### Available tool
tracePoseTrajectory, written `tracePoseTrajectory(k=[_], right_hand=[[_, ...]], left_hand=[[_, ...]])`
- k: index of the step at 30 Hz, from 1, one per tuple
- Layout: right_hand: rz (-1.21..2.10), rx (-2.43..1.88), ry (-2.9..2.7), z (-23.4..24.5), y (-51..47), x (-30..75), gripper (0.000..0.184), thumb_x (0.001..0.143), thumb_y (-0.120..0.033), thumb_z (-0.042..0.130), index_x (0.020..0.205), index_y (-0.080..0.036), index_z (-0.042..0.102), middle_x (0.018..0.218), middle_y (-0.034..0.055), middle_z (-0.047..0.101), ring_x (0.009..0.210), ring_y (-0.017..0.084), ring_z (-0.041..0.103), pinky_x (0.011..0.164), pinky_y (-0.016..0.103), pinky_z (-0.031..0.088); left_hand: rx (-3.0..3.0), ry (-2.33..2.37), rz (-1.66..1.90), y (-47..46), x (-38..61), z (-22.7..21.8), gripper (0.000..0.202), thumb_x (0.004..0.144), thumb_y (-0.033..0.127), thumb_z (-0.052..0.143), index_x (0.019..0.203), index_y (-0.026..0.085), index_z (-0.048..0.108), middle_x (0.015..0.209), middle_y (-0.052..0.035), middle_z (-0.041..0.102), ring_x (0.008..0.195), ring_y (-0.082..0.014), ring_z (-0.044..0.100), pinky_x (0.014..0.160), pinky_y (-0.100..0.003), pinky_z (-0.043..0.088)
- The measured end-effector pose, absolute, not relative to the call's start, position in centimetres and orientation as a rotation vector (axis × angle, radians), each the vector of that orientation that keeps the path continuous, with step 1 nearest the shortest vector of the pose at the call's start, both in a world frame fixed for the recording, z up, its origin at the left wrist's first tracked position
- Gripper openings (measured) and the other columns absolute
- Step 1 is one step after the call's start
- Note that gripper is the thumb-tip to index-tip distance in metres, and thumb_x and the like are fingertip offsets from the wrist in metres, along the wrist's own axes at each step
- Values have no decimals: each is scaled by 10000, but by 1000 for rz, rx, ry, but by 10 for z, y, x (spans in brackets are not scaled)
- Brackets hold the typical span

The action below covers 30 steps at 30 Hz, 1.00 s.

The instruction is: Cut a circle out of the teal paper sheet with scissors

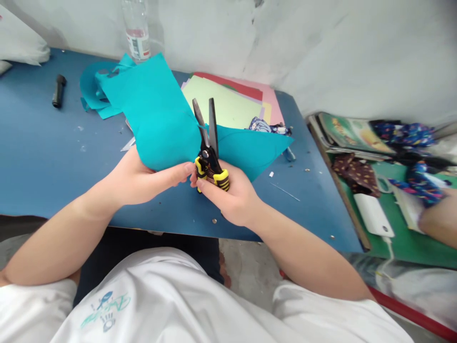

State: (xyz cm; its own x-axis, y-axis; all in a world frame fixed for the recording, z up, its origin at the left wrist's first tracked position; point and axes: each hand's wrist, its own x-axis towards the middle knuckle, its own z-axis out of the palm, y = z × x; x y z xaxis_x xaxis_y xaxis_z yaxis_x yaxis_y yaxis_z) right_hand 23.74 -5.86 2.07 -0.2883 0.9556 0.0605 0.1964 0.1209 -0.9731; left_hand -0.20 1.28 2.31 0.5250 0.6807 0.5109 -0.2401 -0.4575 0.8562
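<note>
My left hand (143, 178) grips the near edge of a large teal sheet (160, 119) held up over the blue table (43, 157). My right hand (232, 197) is closed round the yellow-and-black handles of a pair of scissors (209, 143). The blades stand slightly apart and point away from me, set into the sheet along a cut. Both hands meet near the table's front edge.
A stack of coloured paper (232, 102) lies behind the sheet, with teal offcuts (93, 90), a black marker (59, 90) and a clear bottle (137, 31) at the back left. On a green table (410, 238) to the right lie books, patterned cloth and a white device, and another person's arm (439, 221) reaches over it.
</note>
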Motion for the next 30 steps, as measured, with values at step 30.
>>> tracePoseTrajectory(k=[30], right_hand=[[1060,-1183,-1843,32,-62,240,233,1030,-432,805,1095,-272,648,988,54,785,809,236,691,780,406,575]], left_hand=[[1758,717,1846,3,5,30,397,1009,523,1022,782,256,836,717,21,718,653,-170,639,629,-368,634]])
